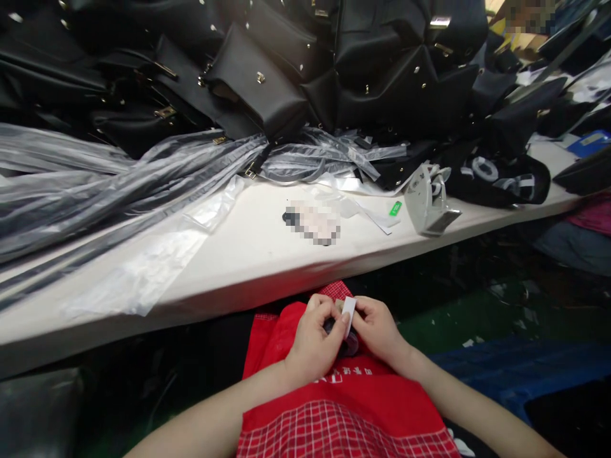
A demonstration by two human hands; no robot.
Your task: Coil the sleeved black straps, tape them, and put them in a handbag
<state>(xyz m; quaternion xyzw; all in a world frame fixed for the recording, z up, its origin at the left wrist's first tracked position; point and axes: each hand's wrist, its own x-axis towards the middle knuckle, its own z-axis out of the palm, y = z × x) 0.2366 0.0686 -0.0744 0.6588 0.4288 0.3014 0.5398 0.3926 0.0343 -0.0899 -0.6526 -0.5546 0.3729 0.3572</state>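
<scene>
Over the lap of the red apron (291, 318), both of my hands are close together. My left hand (319, 334) pinches a small white slip (350, 313) between thumb and fingers. My right hand (379, 327) is curled against the slip's other side, fingers closed near its edge. A small dark item (351, 343) shows below and between the hands; its kind I cannot make out. My right fingertips are partly hidden, so what they grip, besides perhaps the slip, is unclear.
A white-covered table (248, 235) runs across in front. Black handbags (260, 76) are piled at its back. Plastic-wrapped straps (143, 184) lie at left, clear plastic bags (157, 261) near the edge. A tape dispenser (427, 203) and a green tag (395, 208) sit at right.
</scene>
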